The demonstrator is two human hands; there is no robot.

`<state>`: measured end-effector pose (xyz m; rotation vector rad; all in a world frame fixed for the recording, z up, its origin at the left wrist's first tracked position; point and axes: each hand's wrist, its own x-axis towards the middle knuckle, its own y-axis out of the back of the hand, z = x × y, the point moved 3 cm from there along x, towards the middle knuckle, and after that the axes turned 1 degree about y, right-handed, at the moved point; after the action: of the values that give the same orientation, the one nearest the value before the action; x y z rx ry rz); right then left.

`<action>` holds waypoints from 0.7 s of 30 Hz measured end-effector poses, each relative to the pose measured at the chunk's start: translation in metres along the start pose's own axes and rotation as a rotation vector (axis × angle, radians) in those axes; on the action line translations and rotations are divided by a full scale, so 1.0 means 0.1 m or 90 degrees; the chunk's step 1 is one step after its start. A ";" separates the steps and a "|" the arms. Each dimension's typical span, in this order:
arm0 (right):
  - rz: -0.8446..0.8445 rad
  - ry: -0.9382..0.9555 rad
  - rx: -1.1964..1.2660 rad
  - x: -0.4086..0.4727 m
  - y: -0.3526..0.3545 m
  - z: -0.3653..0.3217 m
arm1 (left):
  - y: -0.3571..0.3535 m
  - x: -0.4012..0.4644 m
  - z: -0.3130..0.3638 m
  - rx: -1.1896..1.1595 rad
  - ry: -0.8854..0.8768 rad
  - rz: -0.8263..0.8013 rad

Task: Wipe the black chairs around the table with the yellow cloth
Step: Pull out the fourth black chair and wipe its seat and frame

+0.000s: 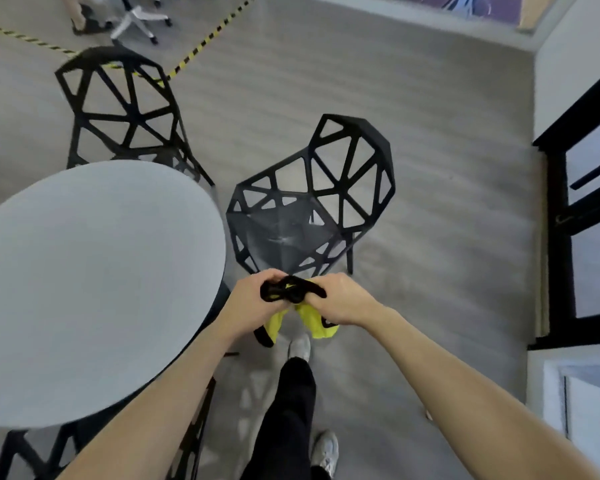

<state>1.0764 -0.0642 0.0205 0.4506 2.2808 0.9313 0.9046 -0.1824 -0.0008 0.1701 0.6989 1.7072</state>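
Yellow cloth (310,318) bunched, black-edged, hanging above front edge of near black chair (309,206); second black chair (122,105) behind table.

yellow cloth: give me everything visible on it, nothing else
The yellow cloth looks like soft, thin fabric, bright yellow with black trim or a black part bunched at the top. It is crumpled, not spread out, held in the air in front of the near black chair and not touching its seat. The left hand and the right hand each grip the bunched top; two yellow folds hang below the hands. Its full shape cannot be told.
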 end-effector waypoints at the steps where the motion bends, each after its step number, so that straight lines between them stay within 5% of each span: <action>1: 0.002 -0.005 -0.007 0.13 0.13 0.07 | 0.01 0.23 0.01 0.006 -0.011 -0.008; 15: 0.163 -0.409 0.124 1.64 1.30 1.98 | 0.34 2.91 0.14 0.175 0.016 -0.057; 21: 0.291 -0.438 0.117 2.26 1.80 2.66 | 0.27 3.55 0.13 0.215 0.060 -0.096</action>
<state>1.0971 0.3110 -0.0926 1.2030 1.6524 0.6280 0.7931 0.1496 -0.0665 0.2655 1.0430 1.4528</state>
